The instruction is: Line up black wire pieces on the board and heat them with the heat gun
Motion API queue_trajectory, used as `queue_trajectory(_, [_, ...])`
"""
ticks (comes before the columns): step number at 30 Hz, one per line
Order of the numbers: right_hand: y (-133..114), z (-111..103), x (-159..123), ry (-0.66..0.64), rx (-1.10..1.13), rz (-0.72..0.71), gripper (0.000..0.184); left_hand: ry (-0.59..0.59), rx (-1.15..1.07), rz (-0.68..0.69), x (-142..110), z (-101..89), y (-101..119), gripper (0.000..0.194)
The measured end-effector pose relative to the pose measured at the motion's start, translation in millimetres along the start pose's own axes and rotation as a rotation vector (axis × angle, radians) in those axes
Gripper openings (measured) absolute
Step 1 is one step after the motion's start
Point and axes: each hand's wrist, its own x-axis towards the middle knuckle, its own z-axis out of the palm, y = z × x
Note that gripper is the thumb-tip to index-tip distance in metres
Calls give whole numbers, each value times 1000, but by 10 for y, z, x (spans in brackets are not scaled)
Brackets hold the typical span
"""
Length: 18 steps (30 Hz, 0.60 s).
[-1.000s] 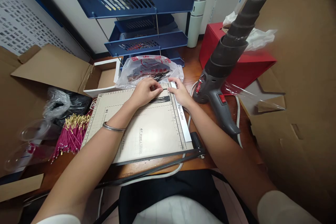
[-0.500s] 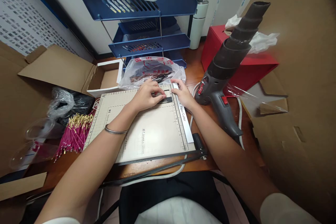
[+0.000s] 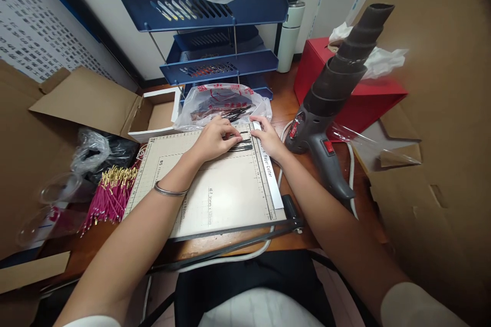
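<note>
A beige paper cutter board (image 3: pixel 215 189) lies on the wooden desk in front of me. Near its far edge lies a small row of thin black tubes (image 3: pixel 241 144). My left hand (image 3: pixel 215 138) rests on the board with its fingers curled down, pinching the left ends of these tubes. My right hand (image 3: pixel 264 138) sits at the board's right edge by the white ruler strip (image 3: pixel 270 176), fingers bent and touching the tubes' right ends. Just beyond the hands, more black tubes stick out of a clear plastic bag (image 3: pixel 222 102).
A grey heat gun (image 3: pixel 330 102) stands right of the board, its white cord (image 3: pixel 351 163) trailing. A red box (image 3: pixel 345 87) is behind it. Several pink wires with gold tips (image 3: pixel 109 194) lie left, beside cardboard boxes (image 3: pixel 88 102). A blue tray rack (image 3: pixel 215 36) stands at the back.
Both hands stay at the black tubes; the left fingers have curled and closed a little more over them. The view has shifted slightly.
</note>
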Motion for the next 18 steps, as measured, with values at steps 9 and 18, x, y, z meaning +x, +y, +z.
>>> queue_trajectory(9, [-9, -3, -6, -5, -3, 1, 53, -34, -109, 1, 6, -5, -2, 16])
queue_trajectory(18, [-24, -11, -26, -7, 1, 10, 52, -43, -101, -41, 11, -36, 15, 16])
